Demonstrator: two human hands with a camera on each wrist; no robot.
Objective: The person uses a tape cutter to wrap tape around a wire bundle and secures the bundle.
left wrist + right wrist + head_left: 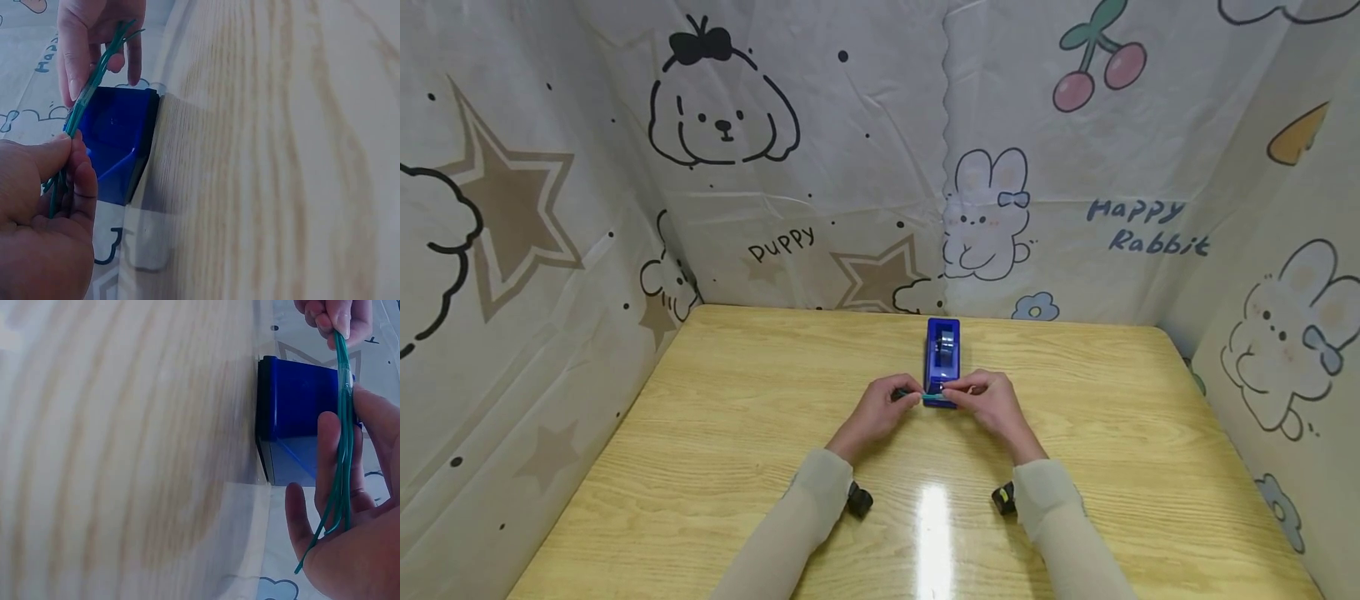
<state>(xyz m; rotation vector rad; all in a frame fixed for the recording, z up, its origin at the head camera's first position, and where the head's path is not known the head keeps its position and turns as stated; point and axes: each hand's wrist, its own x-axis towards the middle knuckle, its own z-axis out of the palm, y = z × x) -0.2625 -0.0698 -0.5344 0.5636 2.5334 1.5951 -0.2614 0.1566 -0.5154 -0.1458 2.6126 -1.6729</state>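
Observation:
A thin bundle of green wires (342, 450) runs between my two hands, in front of the blue tape dispenser (942, 354). My left hand (880, 407) pinches one end of the bundle between thumb and fingers. At the middle, a piece of clear tape (345, 381) lies around the wires. My right hand (992, 407) holds the bundle beside this tape, thumb on one side and fingers on the other. Loose wire ends fan out past the right palm in the right wrist view. A roll of clear tape (947, 342) sits inside the dispenser.
The dispenser stands near the back edge of a light wood-grain table (737, 417). A printed curtain (850, 167) with cartoon drawings hangs behind and along both sides. Small black devices (859, 501) are worn at both wrists.

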